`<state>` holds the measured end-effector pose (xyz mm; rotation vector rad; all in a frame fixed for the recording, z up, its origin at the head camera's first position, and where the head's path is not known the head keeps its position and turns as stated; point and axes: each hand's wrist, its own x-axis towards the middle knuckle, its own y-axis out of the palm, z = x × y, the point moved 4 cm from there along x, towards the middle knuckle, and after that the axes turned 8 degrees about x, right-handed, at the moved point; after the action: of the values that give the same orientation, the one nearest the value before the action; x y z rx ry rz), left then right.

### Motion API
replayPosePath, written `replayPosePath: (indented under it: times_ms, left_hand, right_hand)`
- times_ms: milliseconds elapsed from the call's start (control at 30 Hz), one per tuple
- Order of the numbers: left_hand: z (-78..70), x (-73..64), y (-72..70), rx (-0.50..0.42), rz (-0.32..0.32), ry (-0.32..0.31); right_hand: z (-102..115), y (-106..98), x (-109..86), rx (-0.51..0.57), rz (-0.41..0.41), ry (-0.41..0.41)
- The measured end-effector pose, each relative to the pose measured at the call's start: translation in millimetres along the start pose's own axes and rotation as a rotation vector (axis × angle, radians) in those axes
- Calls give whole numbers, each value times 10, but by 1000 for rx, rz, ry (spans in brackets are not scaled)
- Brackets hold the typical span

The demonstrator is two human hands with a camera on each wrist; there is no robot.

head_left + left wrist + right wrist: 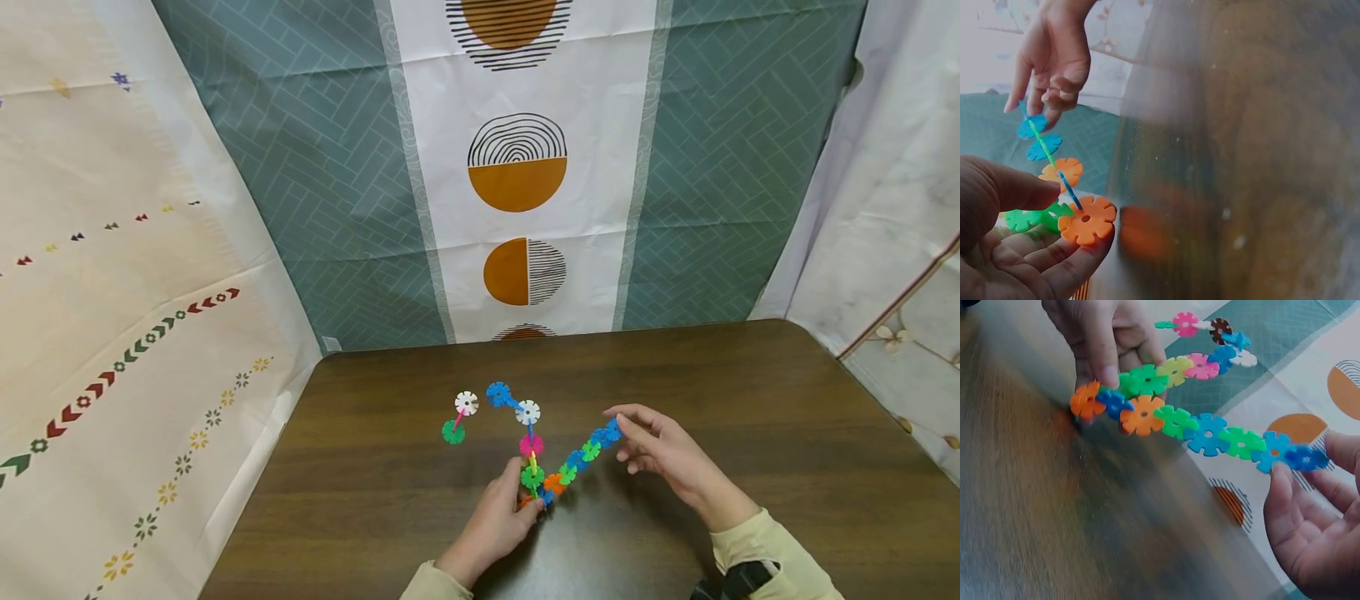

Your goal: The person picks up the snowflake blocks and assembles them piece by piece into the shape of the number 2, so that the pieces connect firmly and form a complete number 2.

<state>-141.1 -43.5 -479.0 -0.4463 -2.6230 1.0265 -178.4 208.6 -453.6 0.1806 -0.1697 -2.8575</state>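
Note:
A chain of notched, flower-shaped plastic discs (555, 482) in several colours is bent into two arms above the table. At the bend, my left hand (497, 521) pinches the chain near an orange disc (1087, 220) and a green disc (1149, 380). My right hand (667, 458) holds the far end of the other arm, with thumb and fingertip at a blue disc (1307, 457). From the left hand the second arm runs through yellow, pink, blue and white discs, then a brown disc (1221, 330), to a green one (453, 432) at its end.
Beneath the hands is a dark brown wooden table (360, 508) with a glossy top. A patterned green and white cloth (525, 192) hangs behind its back edge. Light cloths hang at the left (135, 333) and right (885, 208). A black band (742, 579) circles the right wrist.

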Motion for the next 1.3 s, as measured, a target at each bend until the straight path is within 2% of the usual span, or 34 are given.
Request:
replayPosePath:
  times_ms: [133,333,433,567,733,1000,1200,1300]
  left_hand:
    - [13,-4,-8,-75,-12,-24]
    - [36,23,-26,-84,-30,-41]
    - [52,40,-39,-59,-43,-59]
    - [64,66,-53,21,-45,-76]
    - [65,112,-54,54,-8,-78]
    - [37,167,-30,-42,111,-157]
    - [79,206,-53,35,121,-117]
    - [111,207,-66,46,119,-127]
  right_hand:
    - [-34,-21,-4,-67,9,-48]
    - [-85,-72,-35,-157,43,-48]
    - [-107,-94,-55,-217,65,-37]
    - [-152,-116,-90,-296,72,-16]
    - [-216,-156,-149,-347,98,8]
    - [-274,-200,-213,-461,103,20]
    - [-301,-204,-235,-543,81,41]
    - [-311,-209,-242,-588,78,35]
